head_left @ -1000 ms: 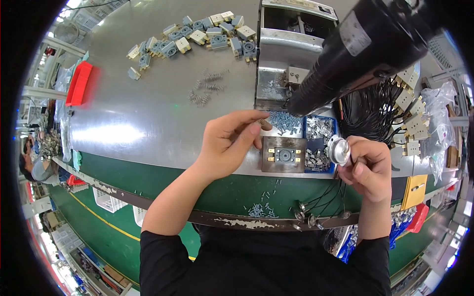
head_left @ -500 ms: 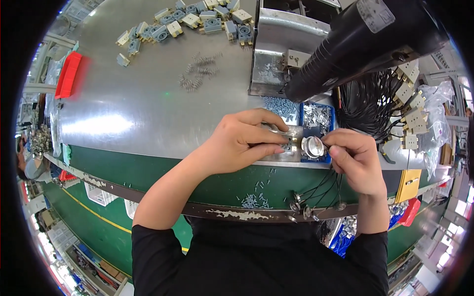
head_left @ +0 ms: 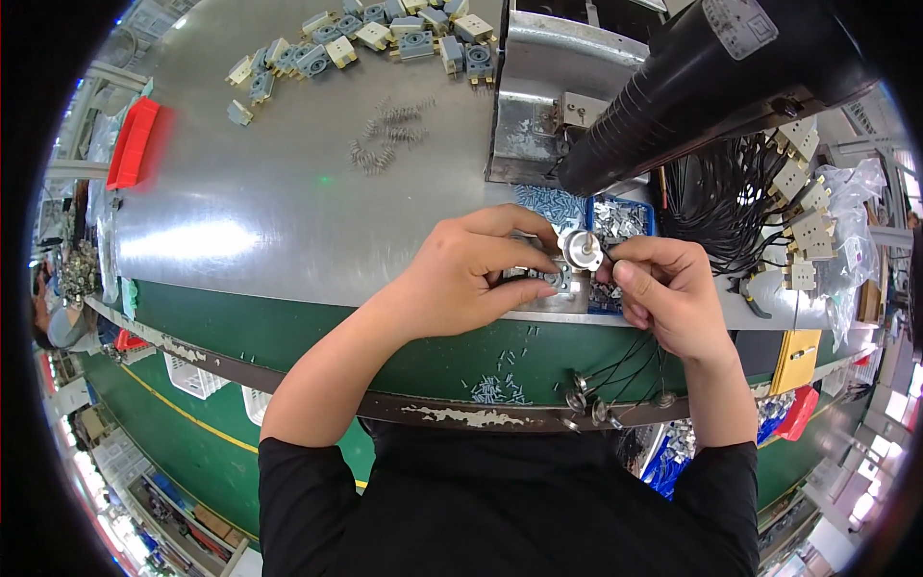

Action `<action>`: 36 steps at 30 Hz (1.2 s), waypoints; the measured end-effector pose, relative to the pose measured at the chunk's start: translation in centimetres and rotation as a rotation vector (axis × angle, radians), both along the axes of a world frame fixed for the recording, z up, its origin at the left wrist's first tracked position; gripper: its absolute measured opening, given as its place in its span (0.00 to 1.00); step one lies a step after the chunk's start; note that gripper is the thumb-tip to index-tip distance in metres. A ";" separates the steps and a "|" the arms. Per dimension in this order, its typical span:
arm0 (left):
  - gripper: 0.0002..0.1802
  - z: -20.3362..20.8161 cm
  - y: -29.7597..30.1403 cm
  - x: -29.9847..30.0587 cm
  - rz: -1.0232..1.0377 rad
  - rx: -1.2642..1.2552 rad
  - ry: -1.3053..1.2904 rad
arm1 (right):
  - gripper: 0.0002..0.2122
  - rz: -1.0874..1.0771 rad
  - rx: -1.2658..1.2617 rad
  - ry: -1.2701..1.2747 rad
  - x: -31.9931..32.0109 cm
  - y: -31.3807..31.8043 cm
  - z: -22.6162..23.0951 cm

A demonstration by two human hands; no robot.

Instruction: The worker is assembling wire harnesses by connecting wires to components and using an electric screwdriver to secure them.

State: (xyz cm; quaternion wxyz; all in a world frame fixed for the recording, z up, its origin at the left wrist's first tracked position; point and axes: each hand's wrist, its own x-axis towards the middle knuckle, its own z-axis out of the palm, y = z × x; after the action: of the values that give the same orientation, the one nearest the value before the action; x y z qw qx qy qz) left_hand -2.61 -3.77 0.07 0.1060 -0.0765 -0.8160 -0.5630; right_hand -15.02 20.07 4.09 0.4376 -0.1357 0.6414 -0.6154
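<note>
My right hand (head_left: 663,288) pinches a round silver metal part (head_left: 581,250), a disc with a short stem on its face, at its right edge, where a dark wire seems to run. The disc is held close to the fingertips of my left hand (head_left: 486,264). Those fingers curl round a small grey part (head_left: 552,277) at a metal plate (head_left: 567,302) by the table's front edge; the fingers hide much of it. Behind the hands lies a heap of bluish screws (head_left: 550,205). A blue tray (head_left: 653,223) of small metal pieces sits beside it, partly under my right hand.
A thick black tool body (head_left: 711,96) slants over the back right, beside a metal housing (head_left: 567,43). Black wires (head_left: 711,212) with cream blocks lie at right. Springs (head_left: 385,135) and grey-and-cream switch blocks (head_left: 413,43) lie farther back. Loose screws (head_left: 495,388) and wired discs (head_left: 601,412) lie in front.
My right hand has moved left with the round metal part, from over the blue tray to beside my left fingertips. The disc has turned and shows its stem. My left hand has barely moved.
</note>
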 end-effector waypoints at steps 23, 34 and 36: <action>0.19 -0.5 -0.1 -0.1 -0.023 -0.005 0.033 | 0.08 0.019 0.017 0.107 0.1 -0.1 0.6; 0.27 -0.2 0.6 -0.5 0.063 -0.090 0.193 | 0.05 0.200 0.118 0.530 0.5 -1.4 1.1; 0.25 -0.4 0.7 -0.5 0.078 -0.236 0.300 | 0.05 0.202 0.088 0.625 0.4 -1.6 1.0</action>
State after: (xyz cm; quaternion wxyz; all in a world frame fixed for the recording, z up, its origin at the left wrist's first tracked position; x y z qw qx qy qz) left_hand -3.15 -3.06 -0.38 0.2385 -0.1399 -0.8537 -0.4414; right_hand -14.59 18.47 5.08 0.2841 -0.3617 0.7539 -0.4692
